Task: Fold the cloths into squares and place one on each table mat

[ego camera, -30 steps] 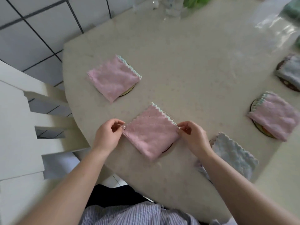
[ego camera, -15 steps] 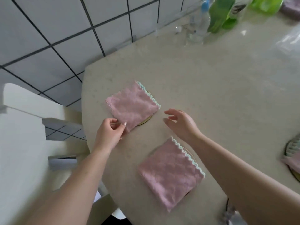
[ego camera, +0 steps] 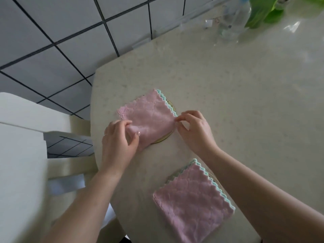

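Note:
A folded pink cloth [ego camera: 149,116] with a mint scalloped edge lies on a round table mat [ego camera: 162,139], of which only a yellowish rim shows. My left hand [ego camera: 119,141] pinches the cloth's near-left corner. My right hand [ego camera: 192,130] pinches its right corner at the scalloped edge. Closer to me lies a second folded pink cloth [ego camera: 194,206], covering another mat [ego camera: 213,178] whose thin rim peeks out on the right. Neither hand touches that one.
The beige table [ego camera: 245,106] ends in an angled edge at the left, over a tiled floor [ego camera: 52,50]. A white chair [ego camera: 22,137] stands beside that edge. A clear plastic bottle [ego camera: 231,20] and green leaves [ego camera: 263,13] sit at the far end.
Both hands left the near pink cloth and moved to the far one. My left hand now pinches its near-left corner and my right hand has closed on its right corner.

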The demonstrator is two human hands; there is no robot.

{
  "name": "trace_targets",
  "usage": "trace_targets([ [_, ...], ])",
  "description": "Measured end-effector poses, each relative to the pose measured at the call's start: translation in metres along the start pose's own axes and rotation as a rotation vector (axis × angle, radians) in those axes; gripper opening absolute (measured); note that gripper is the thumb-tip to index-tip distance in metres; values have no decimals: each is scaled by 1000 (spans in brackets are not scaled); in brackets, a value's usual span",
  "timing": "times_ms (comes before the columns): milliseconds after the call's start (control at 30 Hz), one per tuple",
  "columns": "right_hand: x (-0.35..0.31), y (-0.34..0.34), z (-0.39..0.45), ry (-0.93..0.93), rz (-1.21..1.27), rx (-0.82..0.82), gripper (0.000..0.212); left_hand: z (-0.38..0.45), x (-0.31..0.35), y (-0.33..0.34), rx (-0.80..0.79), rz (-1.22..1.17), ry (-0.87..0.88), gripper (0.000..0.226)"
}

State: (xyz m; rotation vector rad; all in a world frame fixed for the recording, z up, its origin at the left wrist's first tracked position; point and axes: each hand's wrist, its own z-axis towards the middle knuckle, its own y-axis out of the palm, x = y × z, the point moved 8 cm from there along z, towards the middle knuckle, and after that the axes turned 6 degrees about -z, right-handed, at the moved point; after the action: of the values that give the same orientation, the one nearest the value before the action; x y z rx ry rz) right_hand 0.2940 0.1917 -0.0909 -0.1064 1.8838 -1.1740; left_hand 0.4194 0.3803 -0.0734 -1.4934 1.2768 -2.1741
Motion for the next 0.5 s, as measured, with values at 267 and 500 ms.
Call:
trace_targets([
  [267, -39, 53, 29, -428, -566, -386, 74, 15, -23, 54, -337, 276, -61, 100],
  [500, -37, 53, 35, -334, -626, -446, 76, 26, -17, 42, -402, 98, -138, 84],
])
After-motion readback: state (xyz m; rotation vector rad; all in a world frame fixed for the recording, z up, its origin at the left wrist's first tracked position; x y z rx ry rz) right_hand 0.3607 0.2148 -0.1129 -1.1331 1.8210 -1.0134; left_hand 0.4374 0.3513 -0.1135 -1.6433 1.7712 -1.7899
